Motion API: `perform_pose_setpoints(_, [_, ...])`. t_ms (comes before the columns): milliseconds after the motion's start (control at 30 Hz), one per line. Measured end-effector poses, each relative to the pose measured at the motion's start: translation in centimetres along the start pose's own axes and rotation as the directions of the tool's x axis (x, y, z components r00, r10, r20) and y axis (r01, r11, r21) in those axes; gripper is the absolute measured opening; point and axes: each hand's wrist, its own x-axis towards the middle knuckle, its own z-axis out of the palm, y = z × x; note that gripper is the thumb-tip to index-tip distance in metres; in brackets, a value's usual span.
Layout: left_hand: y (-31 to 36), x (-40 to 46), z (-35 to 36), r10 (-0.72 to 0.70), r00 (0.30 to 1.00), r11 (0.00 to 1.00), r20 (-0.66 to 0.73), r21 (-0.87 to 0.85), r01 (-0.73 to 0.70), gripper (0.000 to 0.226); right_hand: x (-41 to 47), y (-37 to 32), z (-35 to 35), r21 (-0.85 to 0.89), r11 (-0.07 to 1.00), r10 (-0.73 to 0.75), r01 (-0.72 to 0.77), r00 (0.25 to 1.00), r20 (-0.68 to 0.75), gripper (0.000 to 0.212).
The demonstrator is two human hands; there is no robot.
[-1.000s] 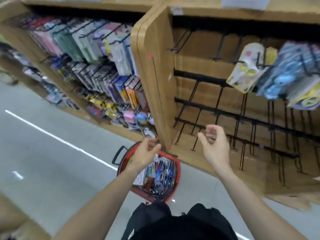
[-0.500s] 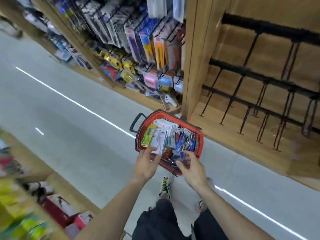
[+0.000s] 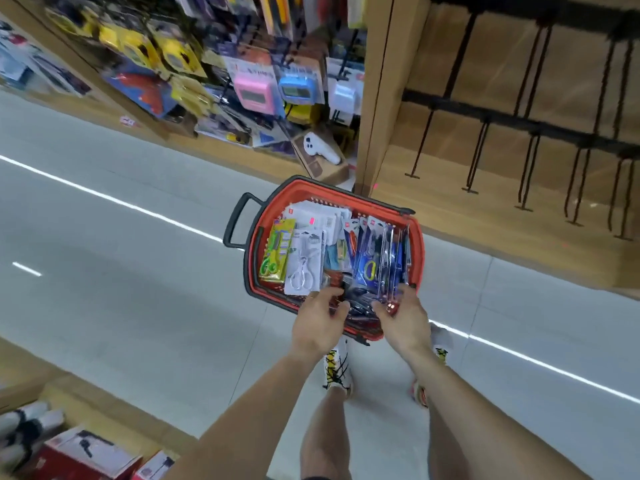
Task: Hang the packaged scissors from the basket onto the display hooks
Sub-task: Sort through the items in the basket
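Packaged scissors [image 3: 372, 261] upright in red basket [image 3: 417, 251]
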Motion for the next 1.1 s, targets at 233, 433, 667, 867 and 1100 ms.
perform_pose_setpoints(233, [-1.0, 6.8, 6.8, 0.039, 0.997, 0.999, 0.064, -0.023, -0.037, 0.038, 8.5, 5.0, 1.5, -0.072, 0.995, 0.06, -0.072, 0.985, -0.163, 0.063])
perform_pose_setpoints(433, [0.7, 12.9, 12.2, 0.072, 0.997, 0.997, 0.04, -0.042, -0.07, 0.054, 13.8, 6.6, 2.6, -0.101, 0.995, -0.006, -0.012, 0.985, -0.173, 0.058])
perform_pose_setpoints(667, [2.5, 18.4, 16.3, 0.019, 1.0, 1.0, 0.001, -0.02, -0.019, 0.057, 16.9, 8.4, 3.8, -0.197, 0.98, -0.057, 0.035, 0.993, -0.108, 0.05])
perform_pose_setpoints(867, [3.7, 19.4, 17.3, -0.068, 0.997, 0.995, 0.02, -0.07, 0.069, 0.068, 17.5, 10.5, 2.9, 0.026, 0.999, -0.038, 0.042, 0.989, -0.145, 0.041])
perform_pose_setpoints(1100, [4.0, 19.1, 18.0, -0.023, 0.997, 0.992, -0.076, 0.119, 0.032, 0.055, 17.4, 11.1, 3.3, 0.111, 0.993, -0.012, 0.035, 0.98, -0.2, 0.038])
